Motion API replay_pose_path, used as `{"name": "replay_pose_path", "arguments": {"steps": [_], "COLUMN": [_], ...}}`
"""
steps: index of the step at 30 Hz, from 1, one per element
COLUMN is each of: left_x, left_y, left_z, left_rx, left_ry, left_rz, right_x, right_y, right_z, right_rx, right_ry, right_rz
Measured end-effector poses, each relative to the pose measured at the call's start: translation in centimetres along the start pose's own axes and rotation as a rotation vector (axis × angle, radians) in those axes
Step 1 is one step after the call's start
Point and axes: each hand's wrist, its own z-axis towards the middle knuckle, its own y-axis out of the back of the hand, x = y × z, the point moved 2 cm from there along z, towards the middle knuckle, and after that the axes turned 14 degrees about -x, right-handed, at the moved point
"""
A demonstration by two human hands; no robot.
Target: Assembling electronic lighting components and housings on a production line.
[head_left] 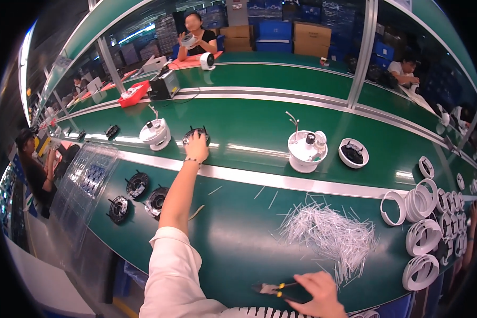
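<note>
My left hand (pixel 197 147) reaches out over the green conveyor belt, its fingers closed on a black round part (pixel 188 139) with upright prongs. Down near the front edge, my right hand (pixel 320 294) grips cutting pliers (pixel 270 289) with black and yellow handles, jaws pointing left. Beside my left forearm on the bench lie similar black round parts, one of them (pixel 137 184) farther back and another (pixel 118 209) at the left. A white round housing (pixel 156 135) with wires sticking up stands left of my left hand.
A heap of thin white plastic strips (pixel 328 233) covers the bench at right. Stacked white rings (pixel 423 237) stand farther right. On the belt are another white housing (pixel 307 153) and a white bowl-shaped part (pixel 353 153). Several people work around the line.
</note>
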Motion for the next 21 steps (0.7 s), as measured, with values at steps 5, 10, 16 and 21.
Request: {"name": "replay_pose_path", "arguments": {"steps": [5,10,16,21], "left_x": [0.9,-0.1,2.3,5.3], "left_y": [1.1,4.9,8.9,8.6], "left_z": [-1.6,-3.2,-6.0,-7.3], "left_rx": [-0.11,-0.112,0.059,0.098], "left_ry": [-0.158,-0.221,-0.264,-0.292], "left_rz": [-0.035,-0.013,-0.048,-0.043], "right_x": [0.6,0.2,1.0,1.2], "right_y": [-2.6,-4.5,-4.6,-4.9], "right_z": [-1.3,-1.2,-1.1,-0.9], "right_rx": [0.027,0.174,0.22,0.256], "right_ry": [-0.087,0.022,0.11,0.044], "right_rz": [0.127,0.087,0.136,0.224]}}
